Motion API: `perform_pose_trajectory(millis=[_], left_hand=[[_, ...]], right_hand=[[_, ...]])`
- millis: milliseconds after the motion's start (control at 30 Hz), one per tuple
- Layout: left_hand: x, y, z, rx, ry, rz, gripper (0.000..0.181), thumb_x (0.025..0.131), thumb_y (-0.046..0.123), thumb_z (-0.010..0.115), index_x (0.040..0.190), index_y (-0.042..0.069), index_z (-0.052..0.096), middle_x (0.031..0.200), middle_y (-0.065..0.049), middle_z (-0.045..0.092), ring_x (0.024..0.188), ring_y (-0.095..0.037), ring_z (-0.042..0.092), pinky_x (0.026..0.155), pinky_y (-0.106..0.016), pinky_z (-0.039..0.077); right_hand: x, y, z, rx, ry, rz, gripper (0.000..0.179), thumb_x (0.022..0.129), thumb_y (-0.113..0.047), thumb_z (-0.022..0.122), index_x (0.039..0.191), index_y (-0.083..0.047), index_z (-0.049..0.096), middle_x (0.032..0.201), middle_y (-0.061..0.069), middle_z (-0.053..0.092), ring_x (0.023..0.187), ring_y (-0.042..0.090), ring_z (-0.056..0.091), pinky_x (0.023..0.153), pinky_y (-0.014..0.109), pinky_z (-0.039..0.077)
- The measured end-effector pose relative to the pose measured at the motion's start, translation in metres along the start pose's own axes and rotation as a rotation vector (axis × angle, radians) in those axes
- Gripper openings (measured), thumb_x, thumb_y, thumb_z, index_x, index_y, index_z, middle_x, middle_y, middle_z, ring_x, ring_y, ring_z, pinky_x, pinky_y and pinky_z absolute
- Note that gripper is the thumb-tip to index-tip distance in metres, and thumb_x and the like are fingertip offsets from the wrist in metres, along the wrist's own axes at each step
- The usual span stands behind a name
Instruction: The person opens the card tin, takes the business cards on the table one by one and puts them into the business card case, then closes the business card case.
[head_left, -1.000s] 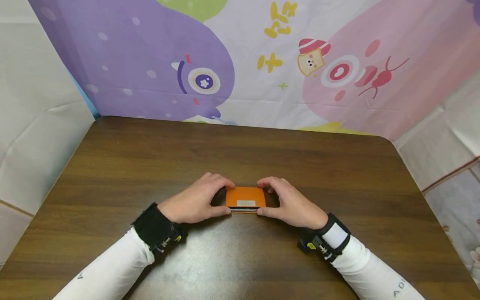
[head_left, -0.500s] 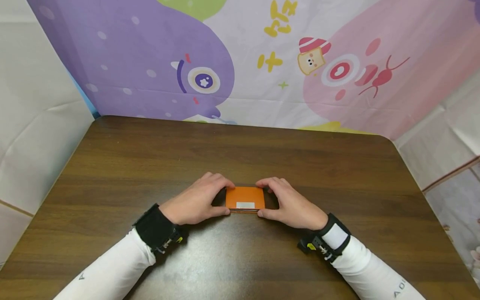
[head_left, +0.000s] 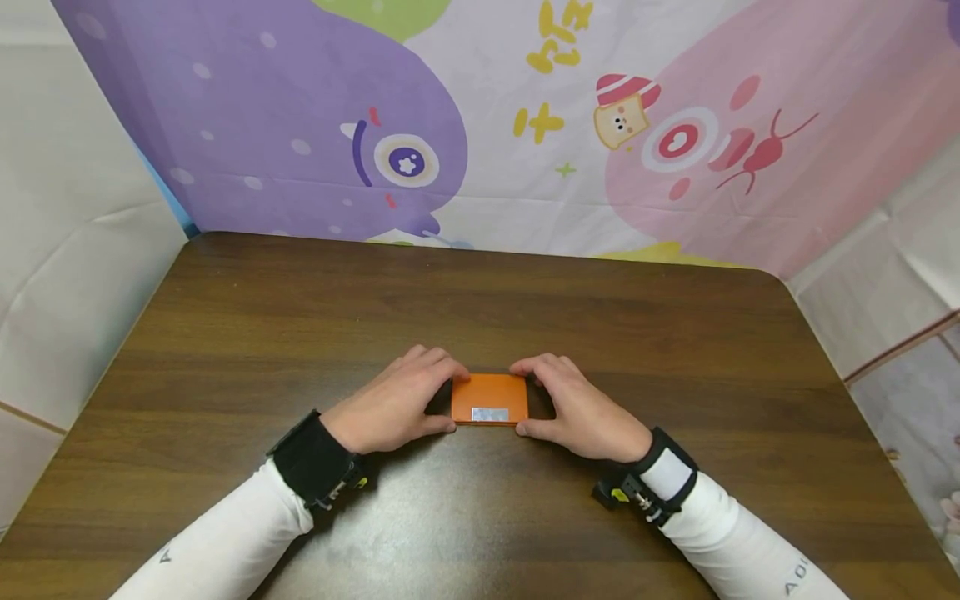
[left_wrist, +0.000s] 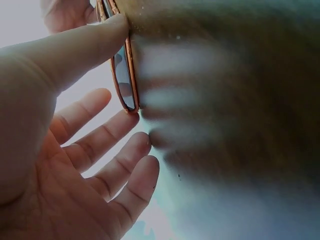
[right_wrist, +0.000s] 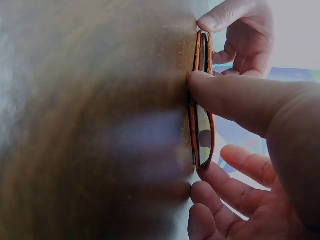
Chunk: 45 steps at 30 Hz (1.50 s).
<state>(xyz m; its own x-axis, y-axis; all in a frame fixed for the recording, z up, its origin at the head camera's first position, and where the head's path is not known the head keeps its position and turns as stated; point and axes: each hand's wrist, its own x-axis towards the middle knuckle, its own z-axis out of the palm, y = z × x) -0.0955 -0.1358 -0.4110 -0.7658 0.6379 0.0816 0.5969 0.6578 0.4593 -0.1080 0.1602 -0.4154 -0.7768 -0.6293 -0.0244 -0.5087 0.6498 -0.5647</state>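
An orange card case [head_left: 489, 395], flat and rectangular with a silver plate near its front edge, lies on the brown table. At its left end my left hand [head_left: 401, 402] holds it between thumb and index finger, thumb at the near corner and index at the far one. My right hand [head_left: 585, 408] pinches the right end the same way. Both wrist views show the case edge-on: in the left wrist view the case [left_wrist: 123, 80] has orange rims around a dark, shiny inner layer. The other fingers of each hand are spread loosely beside it.
The wooden table [head_left: 300, 308] stretches around the hands on all sides. Behind its far edge hangs a cartoon-printed cloth [head_left: 510, 192], and pale panels [head_left: 82, 208] stand at the sides.
The case's top cover has come down at its near edge, and the gap that showed there is gone. My thumbs have shifted slightly; both hands stay at the case's ends.
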Motion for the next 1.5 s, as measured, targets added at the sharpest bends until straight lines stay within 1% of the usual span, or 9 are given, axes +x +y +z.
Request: perform_pose_trajectory(millis=[333,433,600,733,867,1000,1267,1367,1500], left_hand=[[0.004,0.001,0.001,0.023,0.006,-0.001,0.055,0.089,0.028,0.09,0.135,0.01,0.066,0.129,-0.003,0.064,0.111,-0.023,0.055,0.101,-0.043,0.05],[0.003,0.001,0.001,0.019,0.005,-0.009,0.057,0.089,0.03,0.09,0.136,0.01,0.065,0.13,-0.003,0.063,0.113,-0.023,0.055,0.101,-0.043,0.049],[0.002,0.003,-0.001,0.014,0.015,-0.014,0.064,0.089,0.037,0.09,0.14,0.01,0.063,0.134,-0.004,0.061,0.116,-0.023,0.054,0.101,-0.044,0.049],[0.0,0.004,-0.003,0.019,0.037,-0.005,0.068,0.089,0.041,0.088,0.143,0.009,0.062,0.138,-0.005,0.06,0.12,-0.026,0.055,0.102,-0.047,0.049],[0.0,0.005,-0.006,0.033,0.054,-0.002,0.071,0.091,0.043,0.086,0.147,0.008,0.06,0.143,-0.007,0.058,0.126,-0.029,0.054,0.106,-0.05,0.048],[-0.001,0.008,-0.009,0.044,0.076,0.003,0.073,0.091,0.043,0.086,0.149,0.008,0.059,0.146,-0.008,0.056,0.131,-0.032,0.052,0.106,-0.054,0.047],[-0.003,0.011,-0.017,0.089,0.108,0.003,0.075,0.092,0.044,0.085,0.15,0.007,0.058,0.152,-0.013,0.053,0.137,-0.036,0.048,0.108,-0.059,0.045],[-0.004,0.012,-0.02,0.113,0.118,0.0,0.077,0.091,0.045,0.085,0.151,0.006,0.057,0.154,-0.015,0.051,0.14,-0.039,0.046,0.111,-0.061,0.043],[-0.008,0.011,-0.023,0.145,0.114,-0.031,0.082,0.091,0.05,0.083,0.155,0.007,0.054,0.161,-0.017,0.045,0.148,-0.043,0.038,0.116,-0.065,0.036]], right_hand=[[0.0,0.0,-0.002,0.007,0.01,0.0,0.067,0.09,-0.024,0.089,0.146,-0.009,0.055,0.141,0.004,0.056,0.119,0.022,0.052,0.101,0.043,0.05],[0.0,0.0,-0.003,0.001,0.011,0.003,0.069,0.089,-0.026,0.09,0.146,-0.009,0.055,0.141,0.004,0.056,0.119,0.022,0.052,0.102,0.043,0.05],[-0.001,0.0,-0.004,-0.034,0.027,0.001,0.072,0.089,-0.035,0.089,0.148,-0.01,0.055,0.144,0.004,0.056,0.123,0.022,0.051,0.104,0.045,0.049],[-0.002,-0.002,-0.007,-0.074,0.057,-0.018,0.073,0.09,-0.04,0.088,0.148,-0.009,0.056,0.146,0.005,0.055,0.129,0.025,0.05,0.107,0.047,0.048],[-0.004,-0.005,-0.01,-0.102,0.083,-0.027,0.071,0.091,-0.042,0.086,0.147,-0.009,0.057,0.145,0.005,0.055,0.131,0.026,0.05,0.109,0.048,0.047],[-0.005,-0.007,-0.013,-0.124,0.101,-0.028,0.071,0.092,-0.045,0.085,0.147,-0.009,0.058,0.146,0.006,0.054,0.134,0.027,0.049,0.111,0.05,0.045],[-0.009,-0.008,-0.02,-0.178,0.113,-0.049,0.075,0.093,-0.05,0.082,0.152,-0.012,0.055,0.152,0.01,0.05,0.14,0.031,0.045,0.114,0.058,0.04],[-0.011,-0.008,-0.025,-0.19,0.119,-0.045,0.077,0.093,-0.051,0.082,0.154,-0.014,0.053,0.156,0.011,0.048,0.143,0.032,0.044,0.115,0.06,0.038],[-0.013,-0.008,-0.03,-0.199,0.129,-0.043,0.079,0.093,-0.052,0.081,0.157,-0.016,0.05,0.16,0.012,0.044,0.146,0.032,0.042,0.116,0.064,0.036]])
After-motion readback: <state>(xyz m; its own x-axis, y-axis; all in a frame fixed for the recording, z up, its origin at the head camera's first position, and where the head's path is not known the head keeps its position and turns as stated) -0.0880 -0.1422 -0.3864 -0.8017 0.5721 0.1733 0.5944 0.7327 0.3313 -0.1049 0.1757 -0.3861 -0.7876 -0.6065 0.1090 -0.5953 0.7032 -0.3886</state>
